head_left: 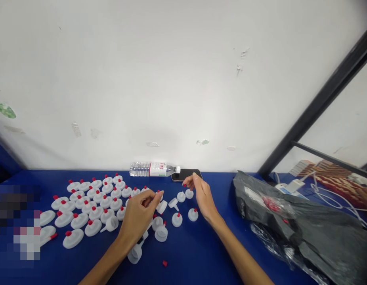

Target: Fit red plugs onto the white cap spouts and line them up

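My left hand (138, 211) is closed in a pinch, thumb and index finger at the spout of a white nozzle lid (162, 207) over the table. My right hand (201, 194) has its fingers bent together, and a small red cap (184, 185) shows at its fingertips. Just under those fingers stand white nozzle lids, one of them (180, 196) partly behind the hand. Between the hands an uncapped nozzle lid (173, 203) lies on its side. Nearer me are more lids, such as an uncapped one (135, 253) by my left wrist, and a loose red cap (165, 263).
Many red-tipped lids (96, 213) stand in a group on the left of the blue table (189, 253). A water bottle (157, 169) and a phone (179, 175) lie along the wall. On the right are a grey plastic bag (320, 233) and white cables (329, 200).
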`<state>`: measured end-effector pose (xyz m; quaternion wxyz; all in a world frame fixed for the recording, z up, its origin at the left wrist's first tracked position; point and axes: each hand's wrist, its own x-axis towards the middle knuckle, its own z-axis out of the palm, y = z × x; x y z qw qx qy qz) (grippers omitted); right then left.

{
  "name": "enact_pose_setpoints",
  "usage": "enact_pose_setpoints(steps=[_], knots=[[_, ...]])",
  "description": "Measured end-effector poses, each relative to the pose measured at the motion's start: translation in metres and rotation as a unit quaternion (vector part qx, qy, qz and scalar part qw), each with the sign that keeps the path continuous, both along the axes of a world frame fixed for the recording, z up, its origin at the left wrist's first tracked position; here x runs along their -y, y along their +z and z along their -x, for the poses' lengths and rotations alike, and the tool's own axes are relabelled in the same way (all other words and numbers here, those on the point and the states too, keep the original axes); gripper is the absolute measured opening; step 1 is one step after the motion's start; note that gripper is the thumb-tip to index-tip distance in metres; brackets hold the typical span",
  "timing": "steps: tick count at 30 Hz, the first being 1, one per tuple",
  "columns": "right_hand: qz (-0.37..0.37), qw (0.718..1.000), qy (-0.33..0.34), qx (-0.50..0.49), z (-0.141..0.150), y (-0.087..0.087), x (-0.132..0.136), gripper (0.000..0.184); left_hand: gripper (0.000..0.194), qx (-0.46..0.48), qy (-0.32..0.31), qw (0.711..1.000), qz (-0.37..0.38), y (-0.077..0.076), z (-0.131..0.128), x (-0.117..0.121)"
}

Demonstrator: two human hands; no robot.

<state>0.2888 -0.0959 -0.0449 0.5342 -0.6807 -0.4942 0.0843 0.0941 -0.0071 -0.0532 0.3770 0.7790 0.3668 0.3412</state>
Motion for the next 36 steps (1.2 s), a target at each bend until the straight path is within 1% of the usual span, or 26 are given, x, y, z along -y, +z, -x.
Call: enact_pose_setpoints(steps=[3, 6, 9, 12, 14, 16, 19, 21, 23, 25, 28, 32, 36], knots=[[0.015, 1.000, -0.004, 0.024, -0.005, 0.009, 0.005, 0.060, 0.051, 0.008, -0.005, 1.000, 0.015, 0.001, 0.001, 0.001], [0.065, 0.996, 0.007, 0.063, -0.013, 0.021, 0.015, 0.056, 0.050, 0.017, -0.006, 0.999, 0.032, 0.001, 0.001, 0.001], [0.145, 0.983, 0.060, 0.091, -0.019, 0.030, 0.024, 0.049, 0.046, 0.023, -0.012, 0.999, 0.048, 0.000, 0.001, 0.000], [0.220, 0.963, 0.125, 0.089, -0.019, 0.031, 0.030, 0.035, 0.043, 0.030, -0.014, 0.998, 0.058, -0.002, 0.000, -0.001], [0.262, 0.948, 0.167, 0.067, -0.017, 0.028, 0.030, 0.034, 0.044, 0.033, -0.013, 0.997, 0.066, -0.004, 0.000, -0.003], [0.287, 0.937, 0.197, 0.040, -0.015, 0.024, 0.029, 0.038, 0.043, 0.034, -0.007, 0.997, 0.073, -0.006, -0.001, -0.005], [0.282, 0.938, 0.202, 0.014, -0.015, 0.020, 0.027, 0.049, 0.041, 0.037, 0.001, 0.996, 0.078, -0.008, -0.001, -0.007], [0.268, 0.943, 0.199, 0.001, -0.016, 0.019, 0.026, 0.052, 0.042, 0.040, 0.002, 0.996, 0.077, -0.008, 0.000, -0.008], [0.266, 0.942, 0.204, -0.015, -0.019, 0.019, 0.027, 0.049, 0.046, 0.041, 0.002, 0.996, 0.076, -0.007, 0.000, -0.008], [0.271, 0.938, 0.214, -0.036, -0.022, 0.018, 0.027, 0.041, 0.051, 0.039, 0.003, 0.996, 0.075, -0.008, 0.000, -0.008], [0.276, 0.932, 0.228, -0.059, -0.028, 0.016, 0.028, 0.034, 0.053, 0.034, 0.005, 0.997, 0.076, -0.009, 0.000, -0.008], [0.267, 0.936, 0.221, -0.065, -0.030, 0.016, 0.027, 0.038, 0.053, 0.032, 0.003, 0.996, 0.084, -0.011, -0.001, -0.008], [0.258, 0.941, 0.211, -0.052, -0.029, 0.021, 0.028, 0.041, 0.052, 0.034, 0.002, 0.996, 0.085, -0.013, -0.003, -0.008]])
